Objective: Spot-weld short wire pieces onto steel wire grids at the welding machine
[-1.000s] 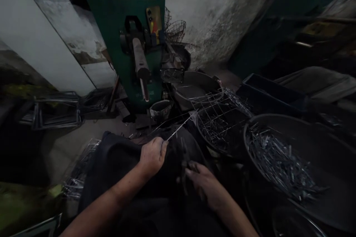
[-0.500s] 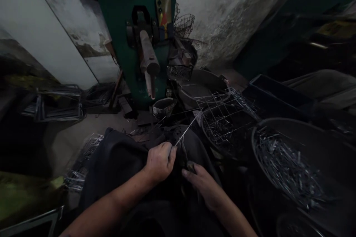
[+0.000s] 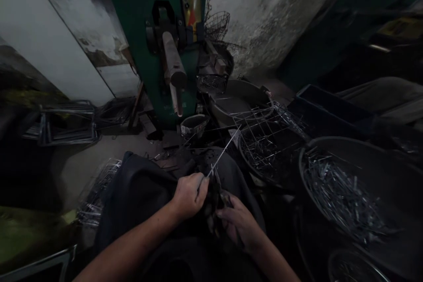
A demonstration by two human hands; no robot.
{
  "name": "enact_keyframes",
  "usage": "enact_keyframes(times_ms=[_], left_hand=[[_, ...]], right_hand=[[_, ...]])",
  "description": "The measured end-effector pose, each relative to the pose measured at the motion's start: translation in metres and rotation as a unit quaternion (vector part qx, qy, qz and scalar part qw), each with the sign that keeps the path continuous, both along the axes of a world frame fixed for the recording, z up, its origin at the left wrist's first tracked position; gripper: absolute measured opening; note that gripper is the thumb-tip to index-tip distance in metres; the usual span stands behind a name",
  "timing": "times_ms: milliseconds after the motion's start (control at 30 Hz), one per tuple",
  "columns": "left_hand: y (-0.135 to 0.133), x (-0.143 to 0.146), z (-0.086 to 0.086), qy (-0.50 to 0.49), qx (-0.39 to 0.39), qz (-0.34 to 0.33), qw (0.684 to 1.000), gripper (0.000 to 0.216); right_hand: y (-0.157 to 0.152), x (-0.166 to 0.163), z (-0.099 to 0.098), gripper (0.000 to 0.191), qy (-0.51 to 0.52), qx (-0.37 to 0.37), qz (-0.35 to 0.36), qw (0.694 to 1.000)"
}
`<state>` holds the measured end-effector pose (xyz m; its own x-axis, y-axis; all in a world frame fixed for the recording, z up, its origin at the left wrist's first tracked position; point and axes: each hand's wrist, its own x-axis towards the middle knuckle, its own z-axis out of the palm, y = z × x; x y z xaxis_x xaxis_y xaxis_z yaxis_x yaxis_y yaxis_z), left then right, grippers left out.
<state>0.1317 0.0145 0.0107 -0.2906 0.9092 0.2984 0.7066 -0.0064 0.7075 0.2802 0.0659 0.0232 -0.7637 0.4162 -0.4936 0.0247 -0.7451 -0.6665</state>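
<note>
My left hand (image 3: 191,194) is closed around a thin metal wire (image 3: 225,151), which slants up and to the right from my thumb. Over my lap, my right hand (image 3: 240,222) grips dark-handled pliers (image 3: 226,198). Their narrow jaws (image 3: 213,170) point upward, close beside the wire just past my left thumb. Whether the jaws touch the wire I cannot tell in the dim light. Dark cloth (image 3: 142,194) covers my legs beneath both hands.
A green machine (image 3: 132,13) with a protruding metal arm (image 3: 174,64) stands ahead. On the right are a large basin (image 3: 302,158) of short metal pieces and a wire grid (image 3: 256,130) over another container. Rectangular wire frames (image 3: 68,141) lie at left.
My right hand has closed more tightly around the pliers' handles. The left hand keeps its hold on the wire. The whole view has shifted slightly.
</note>
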Motion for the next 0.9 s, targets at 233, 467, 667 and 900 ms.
enact_keyframes(times_ms=[233, 467, 667, 900], left_hand=[[-0.001, 0.005, -0.005, 0.005, -0.016, 0.003, 1.0, 0.03], [0.0, 0.004, -0.005, -0.018, -0.015, 0.001, 1.0, 0.03], [0.003, 0.004, -0.013, -0.009, -0.011, 0.007, 1.0, 0.031], [0.002, 0.009, -0.015, 0.01, -0.014, 0.023, 1.0, 0.03]], right_hand=[[0.022, 0.013, 0.0, 0.035, -0.067, 0.091, 0.079, 0.99], [0.019, 0.011, -0.013, 0.042, 0.012, 0.013, 0.055, 0.998], [0.006, 0.003, -0.041, 0.043, 0.126, -0.075, 0.025, 0.989], [0.021, 0.007, -0.042, 0.047, 0.107, -0.061, 0.058, 0.991]])
